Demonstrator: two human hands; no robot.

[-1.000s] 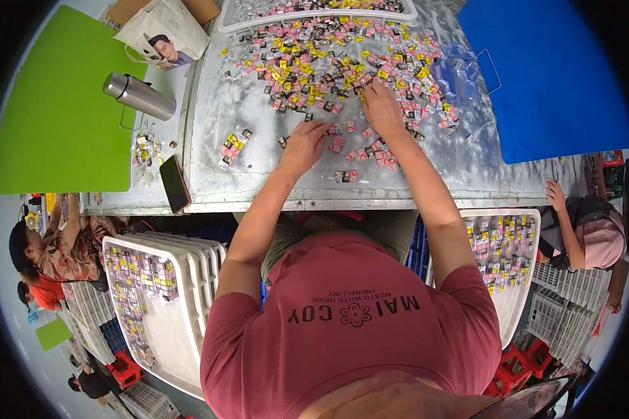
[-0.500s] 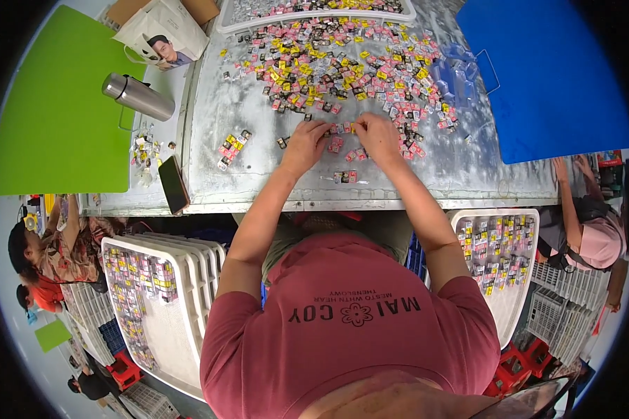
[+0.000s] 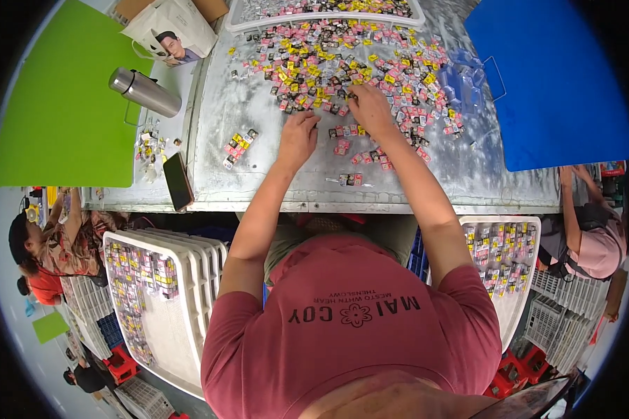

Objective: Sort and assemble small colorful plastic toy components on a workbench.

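Note:
A short row of small pink, black and yellow square blocks (image 3: 347, 130) lies on the metal table between my hands. To the left of the row, my left hand (image 3: 298, 141) hovers with bent fingers slightly apart and nothing visible in them. My right hand (image 3: 372, 110) reaches to the near edge of a large scattered heap of the same blocks (image 3: 321, 64), its thumb and fingertips closing round a small dark block (image 3: 352, 96). Nearer to me lie a loose pink block (image 3: 342, 146) and a small group with clear strips at its ends (image 3: 351, 180).
A white tray (image 3: 321, 19) of blocks stands at the back. Clear plastic pieces (image 3: 463, 80) lie beside a blue board (image 3: 552, 84). On the left are a steel flask (image 3: 147, 92), a phone (image 3: 178, 181) and a green board (image 3: 63, 105). Stacked trays (image 3: 164, 335) flank me; other people work nearby.
Both hands have left the row of blocks. My right hand has moved away from me to the heap, and my left has drawn aside to the left. The view has shifted slightly.

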